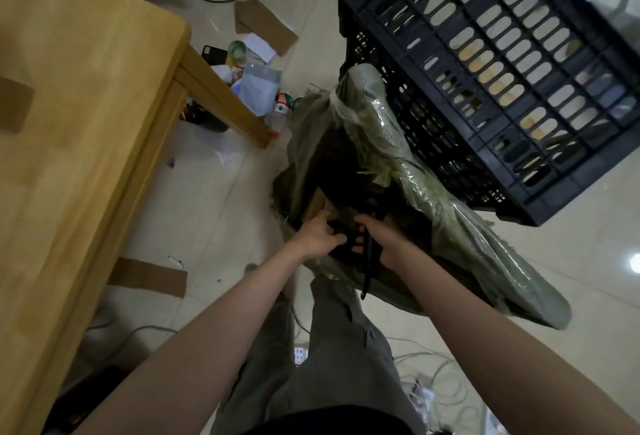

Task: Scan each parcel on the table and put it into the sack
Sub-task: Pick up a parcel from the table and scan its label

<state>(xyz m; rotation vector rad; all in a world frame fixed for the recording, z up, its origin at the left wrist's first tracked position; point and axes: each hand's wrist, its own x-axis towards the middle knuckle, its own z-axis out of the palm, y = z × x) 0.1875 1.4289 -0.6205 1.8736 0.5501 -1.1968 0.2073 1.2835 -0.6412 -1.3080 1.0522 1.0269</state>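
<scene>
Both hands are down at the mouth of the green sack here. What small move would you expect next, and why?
Probably letting go and drawing back toward the table. The left hand and right hand both grip a dark item at the open mouth of the sack, so it looks ready to drop in. What the item is cannot be told.

Legible text: none.

Item: clear plastic bottle with a red cap (279, 112), lying on the pale tiled floor just beside the leg of the yellow wooden table (86, 123). It bears a red-and-white label band; the print on it is too blurred and small to read.

Item: white paper sheets (260, 47), on the floor past the far corner of the same table. No writing can be made out on them.

Item: pale blue-grey plastic mailer bag (258, 88), on the floor beside the table leg. No marking can be read on it.
</scene>
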